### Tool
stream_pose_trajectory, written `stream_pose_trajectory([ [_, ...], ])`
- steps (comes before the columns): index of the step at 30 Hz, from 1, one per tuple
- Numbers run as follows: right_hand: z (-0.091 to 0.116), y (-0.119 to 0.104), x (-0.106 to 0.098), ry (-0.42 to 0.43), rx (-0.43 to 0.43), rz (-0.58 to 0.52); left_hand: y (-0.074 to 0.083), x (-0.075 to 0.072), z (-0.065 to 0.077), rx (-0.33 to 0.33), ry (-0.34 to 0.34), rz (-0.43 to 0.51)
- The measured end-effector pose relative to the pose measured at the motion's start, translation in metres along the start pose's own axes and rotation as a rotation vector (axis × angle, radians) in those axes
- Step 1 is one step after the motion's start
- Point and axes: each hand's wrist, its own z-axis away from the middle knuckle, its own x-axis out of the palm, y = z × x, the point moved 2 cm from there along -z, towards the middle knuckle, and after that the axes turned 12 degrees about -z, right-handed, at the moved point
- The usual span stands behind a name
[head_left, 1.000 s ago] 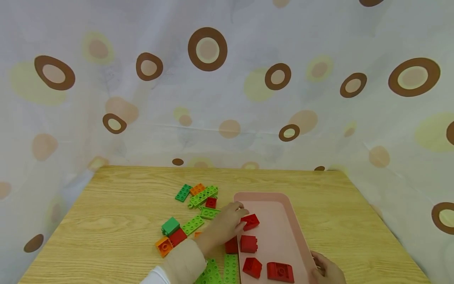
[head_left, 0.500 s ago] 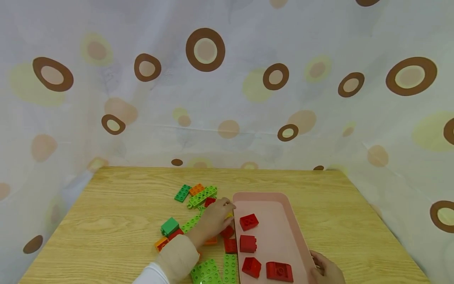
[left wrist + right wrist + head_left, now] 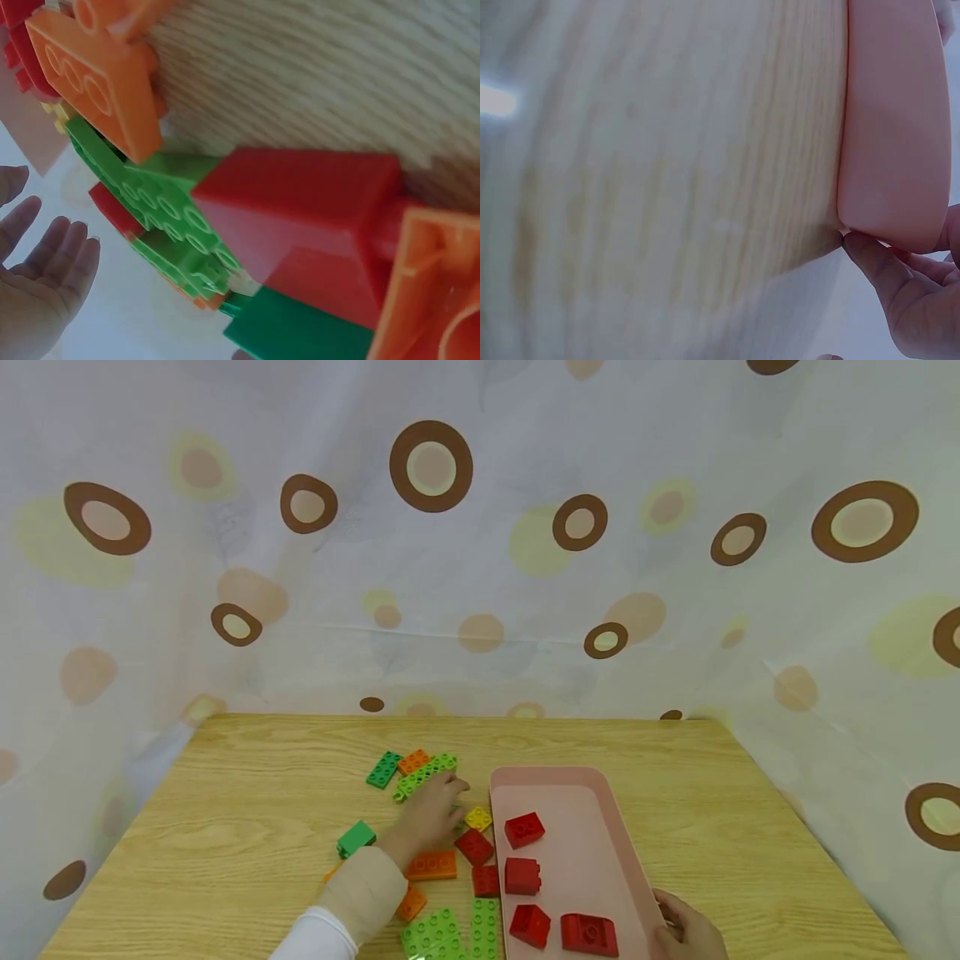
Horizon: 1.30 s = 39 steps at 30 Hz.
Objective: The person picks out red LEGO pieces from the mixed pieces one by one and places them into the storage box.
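Observation:
My left hand hovers over the loose toy building bricks left of the tray, palm empty and fingers loosely spread. Close by its fingertips are a yellow brick and a red brick. A long light-green piece lies just past the knuckles. In the left wrist view the hand is beside green bricks and a red block. My right hand grips the right rim of the pink tray, which holds several red bricks, one of them farthest back.
An orange brick, light-green plates and another red brick lie along the tray's left side. Farther left is a green block. A dark-green brick lies toward the back. A spotted curtain hangs behind the wooden table.
My left hand has let go of the red brick in the tray and drawn back left over the loose bricks, uncovering the yellow one. The right hand keeps its hold on the tray.

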Motion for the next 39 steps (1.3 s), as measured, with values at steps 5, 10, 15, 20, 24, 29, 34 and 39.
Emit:
stream_pose_trajectory([
  [5,0.000,0.000,0.000,0.001,0.011,-0.004,-0.007,-0.002,-0.001,-0.021,-0.015,-0.019],
  [10,0.001,-0.001,0.001,0.051,0.060,0.005,-0.008,-0.001,-0.005,-0.042,-0.042,-0.085],
  [15,0.002,-0.001,0.001,0.062,0.057,0.013,-0.009,0.005,-0.011,-0.087,-0.072,-0.106],
  [20,0.002,-0.001,0.002,0.045,0.045,-0.008,-0.010,0.008,-0.015,-0.112,-0.077,-0.135],
  [24,0.002,-0.001,0.002,0.028,0.035,-0.004,-0.009,0.010,-0.015,-0.114,-0.059,-0.172],
  [29,0.003,-0.001,0.001,0.002,-0.036,0.005,-0.007,0.010,-0.014,-0.135,-0.069,-0.173],
  [34,0.002,-0.002,0.001,0.036,0.000,0.016,-0.006,0.011,-0.013,-0.162,-0.085,-0.165],
  [39,0.002,-0.004,0.002,0.053,0.023,0.032,-0.007,0.014,-0.013,-0.190,-0.060,-0.123],
])
